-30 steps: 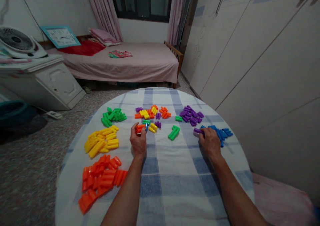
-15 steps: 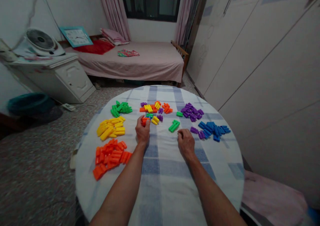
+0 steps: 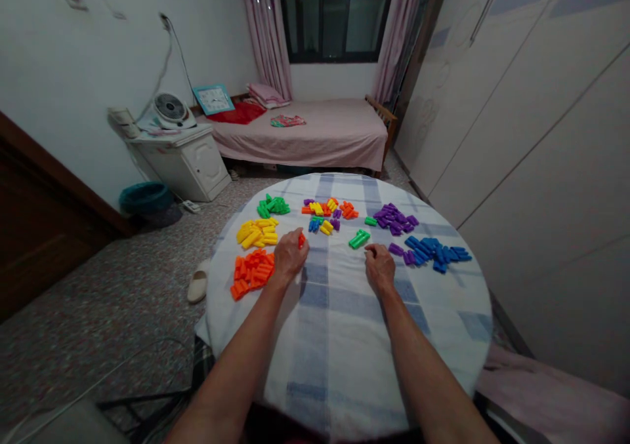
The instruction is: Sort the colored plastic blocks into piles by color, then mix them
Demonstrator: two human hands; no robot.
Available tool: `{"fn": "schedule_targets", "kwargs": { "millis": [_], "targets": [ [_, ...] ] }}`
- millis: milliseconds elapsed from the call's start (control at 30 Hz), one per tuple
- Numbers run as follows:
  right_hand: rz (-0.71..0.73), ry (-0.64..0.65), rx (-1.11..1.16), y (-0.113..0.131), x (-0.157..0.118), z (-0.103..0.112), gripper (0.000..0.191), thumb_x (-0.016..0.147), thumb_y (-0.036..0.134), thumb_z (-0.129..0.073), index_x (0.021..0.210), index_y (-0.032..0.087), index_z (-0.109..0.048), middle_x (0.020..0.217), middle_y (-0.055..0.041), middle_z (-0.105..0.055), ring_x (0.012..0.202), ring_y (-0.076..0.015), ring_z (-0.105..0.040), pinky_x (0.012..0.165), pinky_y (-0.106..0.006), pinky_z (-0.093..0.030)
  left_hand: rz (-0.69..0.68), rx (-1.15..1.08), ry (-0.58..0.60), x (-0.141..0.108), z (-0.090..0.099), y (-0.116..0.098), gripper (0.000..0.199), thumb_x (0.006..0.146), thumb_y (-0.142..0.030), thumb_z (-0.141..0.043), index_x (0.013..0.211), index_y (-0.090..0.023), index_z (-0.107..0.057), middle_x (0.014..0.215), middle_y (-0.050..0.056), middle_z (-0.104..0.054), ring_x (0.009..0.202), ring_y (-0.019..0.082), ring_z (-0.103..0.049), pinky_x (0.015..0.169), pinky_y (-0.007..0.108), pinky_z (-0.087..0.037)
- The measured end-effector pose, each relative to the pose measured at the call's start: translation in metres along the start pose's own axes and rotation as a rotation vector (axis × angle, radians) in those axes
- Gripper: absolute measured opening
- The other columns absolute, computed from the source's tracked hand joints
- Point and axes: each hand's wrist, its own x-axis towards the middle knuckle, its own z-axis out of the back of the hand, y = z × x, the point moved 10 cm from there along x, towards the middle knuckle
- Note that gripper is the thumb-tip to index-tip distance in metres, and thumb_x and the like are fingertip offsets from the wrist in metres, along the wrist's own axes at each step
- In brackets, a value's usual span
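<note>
My left hand (image 3: 290,255) is closed on an orange plastic piece (image 3: 301,240), which shows at its fingertips. Just ahead of it is a mixed cluster with blue pieces (image 3: 314,225), yellow pieces (image 3: 326,227) and purple ones. My right hand (image 3: 380,267) rests near the tablecloth with its fingers curled together; whether anything small is inside cannot be made out. Beside its fingertips lie joined green pieces (image 3: 359,239). To its right are loose purple pieces (image 3: 396,250) and a blue pile (image 3: 433,252).
Sorted piles on the round table (image 3: 344,339) include orange (image 3: 252,272), yellow (image 3: 258,233), green (image 3: 272,206) and purple (image 3: 394,218). Beyond the table stands a bed (image 3: 315,136); a white cabinet (image 3: 182,162) with a fan (image 3: 170,108) is at the left.
My left hand has drawn back from the mixed cluster toward me with the orange piece, leaving blue pieces visible there. My right hand stays by the green pieces. The camera view has shifted left.
</note>
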Motion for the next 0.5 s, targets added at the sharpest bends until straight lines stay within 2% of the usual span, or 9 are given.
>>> {"fn": "schedule_targets", "kwargs": {
  "millis": [133, 267, 367, 433, 500],
  "targets": [
    [-0.001, -0.001, 0.023, -0.002, 0.000, 0.000, 0.031, 0.080, 0.021, -0.040, 0.090, 0.016, -0.069, 0.091, -0.0073, -0.065, 0.083, -0.0193, -0.055, 0.076, -0.030, -0.039, 0.054, 0.202, -0.070, -0.021, 0.022, 0.052, 0.031, 0.083, -0.023, -0.049, 0.110, -0.016, -0.064, 0.097, 0.012, -0.067, 0.093, 0.024, -0.061, 0.087, 0.035, -0.046],
    [0.001, 0.013, 0.060, -0.003, 0.000, -0.002, 0.030, 0.080, 0.021, -0.041, 0.090, 0.017, -0.069, 0.091, -0.0070, -0.066, 0.083, -0.0188, -0.056, 0.077, -0.029, -0.039, 0.019, 0.356, -0.085, -0.038, 0.027, 0.076, 0.024, 0.086, -0.028, -0.048, 0.096, -0.016, -0.066, 0.092, 0.012, -0.063, 0.093, 0.026, -0.058, 0.085, 0.038, -0.047],
    [0.003, 0.011, 0.094, -0.004, 0.000, -0.001, 0.029, 0.080, 0.022, -0.042, 0.089, 0.018, -0.069, 0.092, -0.0065, -0.066, 0.084, -0.0184, -0.057, 0.078, -0.029, -0.040, -0.035, 0.312, -0.173, -0.037, 0.033, 0.071, 0.023, 0.086, -0.029, -0.050, 0.095, -0.016, -0.066, 0.101, 0.014, -0.061, 0.099, 0.028, -0.056, 0.088, 0.042, -0.046],
    [-0.009, 0.011, 0.099, -0.005, 0.000, -0.001, 0.029, 0.080, 0.022, -0.042, 0.089, 0.018, -0.069, 0.091, -0.0057, -0.066, 0.083, -0.0179, -0.057, 0.077, -0.029, -0.039, -0.095, 0.220, -0.235, -0.027, 0.034, 0.057, 0.024, 0.085, -0.030, -0.051, 0.099, -0.017, -0.066, 0.109, 0.014, -0.060, 0.104, 0.028, -0.055, 0.093, 0.044, -0.045],
    [-0.023, 0.019, 0.094, -0.006, 0.000, -0.002, 0.028, 0.080, 0.023, -0.042, 0.088, 0.019, -0.069, 0.090, -0.0048, -0.066, 0.082, -0.0175, -0.058, 0.075, -0.029, -0.039, -0.166, 0.137, -0.240, -0.008, 0.027, 0.039, 0.026, 0.085, -0.029, -0.050, 0.102, -0.017, -0.066, 0.113, 0.013, -0.060, 0.109, 0.028, -0.054, 0.098, 0.044, -0.043]
  ]
}}
